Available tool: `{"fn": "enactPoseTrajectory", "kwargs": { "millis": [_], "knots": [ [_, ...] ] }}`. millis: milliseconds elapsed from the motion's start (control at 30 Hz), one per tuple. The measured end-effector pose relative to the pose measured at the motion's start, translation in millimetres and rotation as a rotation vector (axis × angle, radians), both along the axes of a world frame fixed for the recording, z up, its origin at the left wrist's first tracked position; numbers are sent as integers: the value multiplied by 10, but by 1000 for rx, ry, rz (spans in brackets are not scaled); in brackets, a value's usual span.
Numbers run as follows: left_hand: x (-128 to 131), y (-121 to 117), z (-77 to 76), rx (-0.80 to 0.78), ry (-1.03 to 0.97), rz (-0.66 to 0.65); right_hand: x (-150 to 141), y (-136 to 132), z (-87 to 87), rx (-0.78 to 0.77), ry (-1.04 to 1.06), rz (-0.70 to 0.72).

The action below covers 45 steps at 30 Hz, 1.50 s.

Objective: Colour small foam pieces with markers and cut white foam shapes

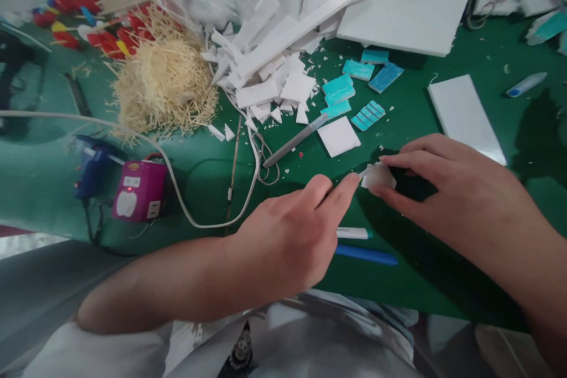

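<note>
My left hand [301, 224] is closed around a thin tool, most of it hidden by the fingers. Its narrow, blade-like tip [364, 174] meets the edge of a small white foam piece [381, 176]. Thumb and fingers of my right hand [443, 177] pinch that foam piece from the other side, just above the green table. Below the hands lie a white marker [353, 233] and a blue pen [370, 255], both partly covered by my left hand. A white foam square [339, 136] and a striped turquoise piece [368, 116] lie just beyond.
White foam scraps [270, 82] pile up behind, beside a heap of thin wooden sticks [166, 80]. A white cable [177, 183] loops past a magenta power adapter [140, 190] and blue glue gun [94, 162]. A grey blade [295, 143] and white foam block [465, 115] lie on the table.
</note>
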<state>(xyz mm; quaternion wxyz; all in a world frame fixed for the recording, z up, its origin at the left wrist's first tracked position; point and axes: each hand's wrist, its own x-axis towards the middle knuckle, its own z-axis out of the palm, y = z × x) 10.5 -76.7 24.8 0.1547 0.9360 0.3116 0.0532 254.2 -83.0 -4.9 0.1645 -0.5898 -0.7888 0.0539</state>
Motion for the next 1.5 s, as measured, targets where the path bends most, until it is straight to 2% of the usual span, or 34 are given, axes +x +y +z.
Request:
{"fn": "enactPoseTrajectory", "kwargs": {
  "millis": [133,200,267,433,600,700,800,933,1033,1167,1333,1500],
  "knots": [
    [5,-8,-41,3,22,17,-16,-8,42,-50,-51,-34],
    [4,-12,-34,-3,62,-5,-23,-10,47,-18,-40,-26],
    [2,-28,-13,12,115,-25,-26,-14,40,-33,-34,-42],
    [-2,-127,44,136,164,16,-22,-8,12,-65,-16,-56],
    [-15,-165,152,159,246,27,6,21,6,-65,32,-38],
    [-39,-138,257,183,306,16,24,53,23,-150,149,-98],
    [-67,-110,327,289,339,1,23,98,85,-273,303,-187],
    [-90,-87,294,385,373,-24,-14,120,177,-413,463,-298],
    [-107,-65,238,353,381,-40,-34,82,174,-345,481,-274],
    [-127,-31,206,258,395,-52,-19,10,105,-231,377,-212],
    [-111,28,167,158,283,-30,22,-53,31,-131,391,-150],
    [-48,188,41,85,-103,35,-15,-70,70,-210,441,-92]
  ]
}}
